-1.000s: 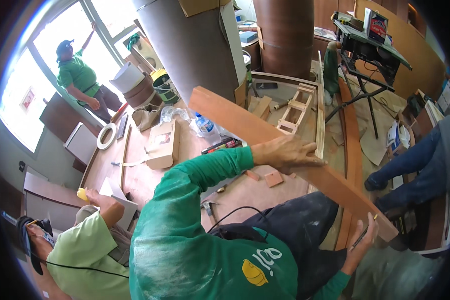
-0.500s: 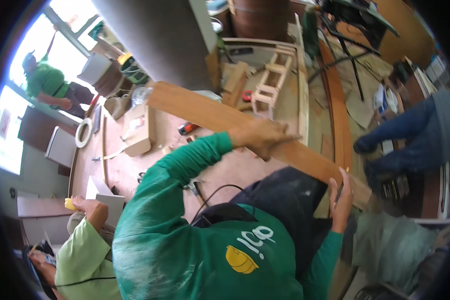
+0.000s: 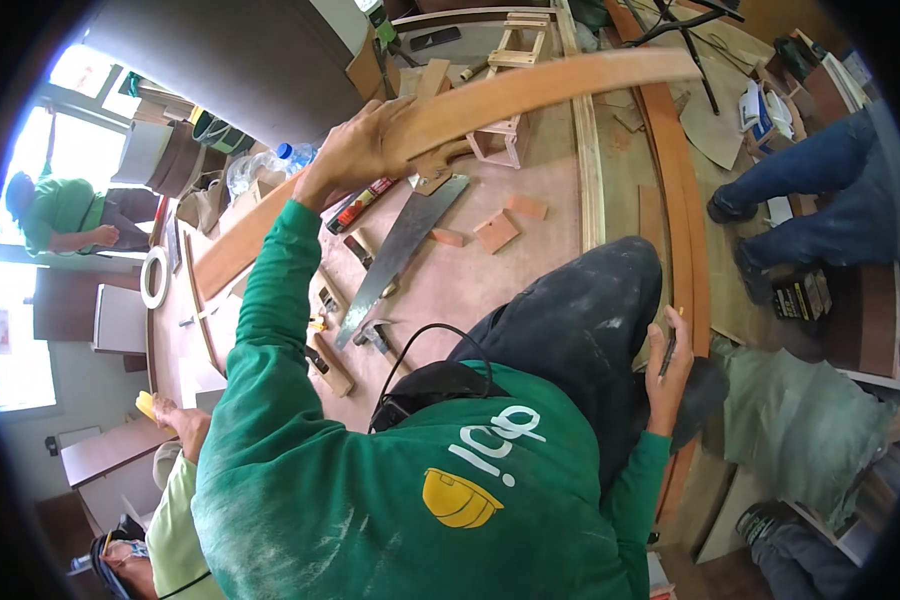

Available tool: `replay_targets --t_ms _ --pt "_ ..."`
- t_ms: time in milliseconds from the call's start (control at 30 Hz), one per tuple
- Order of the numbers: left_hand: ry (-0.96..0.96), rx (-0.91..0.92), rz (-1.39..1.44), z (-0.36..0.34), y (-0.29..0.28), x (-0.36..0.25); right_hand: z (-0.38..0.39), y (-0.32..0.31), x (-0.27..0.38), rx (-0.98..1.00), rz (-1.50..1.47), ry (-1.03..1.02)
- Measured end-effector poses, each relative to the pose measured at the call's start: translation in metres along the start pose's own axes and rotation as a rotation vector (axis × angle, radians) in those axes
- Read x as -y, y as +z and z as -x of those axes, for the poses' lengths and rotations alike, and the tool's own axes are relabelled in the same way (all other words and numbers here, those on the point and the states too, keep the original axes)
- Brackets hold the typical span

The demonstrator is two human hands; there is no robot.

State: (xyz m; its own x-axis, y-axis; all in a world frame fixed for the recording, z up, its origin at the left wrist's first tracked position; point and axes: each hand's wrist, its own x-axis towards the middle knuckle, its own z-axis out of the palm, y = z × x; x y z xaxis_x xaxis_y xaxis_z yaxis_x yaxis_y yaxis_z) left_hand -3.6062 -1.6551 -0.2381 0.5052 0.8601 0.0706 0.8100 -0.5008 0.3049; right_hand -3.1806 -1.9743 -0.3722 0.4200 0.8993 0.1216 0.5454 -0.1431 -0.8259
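My left hand point(image 3: 355, 150) grips a long brown wooden plank point(image 3: 560, 88) near its middle, fingers wrapped over it. The plank is raised and slants from the lower left to the upper right. Near my right knee, my right hand point(image 3: 672, 375) holds a slim dark pencil point(image 3: 667, 357), away from the plank. Just beyond my left hand, a handsaw point(image 3: 405, 255) lies on the pinkish board, its wooden handle partly behind the plank. A red tube point(image 3: 362, 205) is beside it. Closer to me lie a hammer point(image 3: 375, 337) and a wooden hand plane point(image 3: 328, 367).
Small wood blocks point(image 3: 496, 231) lie right of the saw. A slatted wooden frame point(image 3: 515, 55) stands beyond the plank. Long brown strips point(image 3: 675, 200) run along the right. One person in green point(image 3: 65, 215) is at far left, another person's legs point(image 3: 810, 160) at right.
My left hand has swung the plank up, left and away from my right hand, which has let go of it and keeps the pencil. The saw and blocks have come into view.
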Motion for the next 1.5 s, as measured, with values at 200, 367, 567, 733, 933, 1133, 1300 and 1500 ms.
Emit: replay_targets --t_ms 200,367,567,733,933,1133,1300,1500 --pt "-0.163 -0.065 -0.009 -0.043 0.058 0.073 0.001 0.001 -0.010 -0.056 0.001 0.007" --pt "-0.214 -0.063 0.106 -0.062 0.098 0.113 0.006 -0.004 -0.020 -0.060 -0.002 0.056" --pt "-0.204 -0.055 0.149 -0.062 0.126 0.129 0.003 0.000 -0.026 -0.062 -0.065 0.128" --pt "-0.219 0.004 0.224 -0.056 0.141 0.128 -0.004 0.004 -0.026 -0.045 -0.109 0.184" --pt "-0.213 0.031 0.219 -0.053 0.146 0.126 -0.009 0.009 -0.024 0.005 -0.084 0.178" --pt "-0.216 0.029 0.287 -0.068 0.144 0.122 -0.018 0.014 -0.029 0.016 -0.094 0.173" --pt "-0.182 0.058 0.249 -0.072 0.151 0.133 -0.020 0.018 -0.032 0.009 -0.112 0.146" --pt "-0.205 0.086 0.229 -0.067 0.153 0.136 -0.023 0.020 -0.020 0.026 -0.064 0.130"
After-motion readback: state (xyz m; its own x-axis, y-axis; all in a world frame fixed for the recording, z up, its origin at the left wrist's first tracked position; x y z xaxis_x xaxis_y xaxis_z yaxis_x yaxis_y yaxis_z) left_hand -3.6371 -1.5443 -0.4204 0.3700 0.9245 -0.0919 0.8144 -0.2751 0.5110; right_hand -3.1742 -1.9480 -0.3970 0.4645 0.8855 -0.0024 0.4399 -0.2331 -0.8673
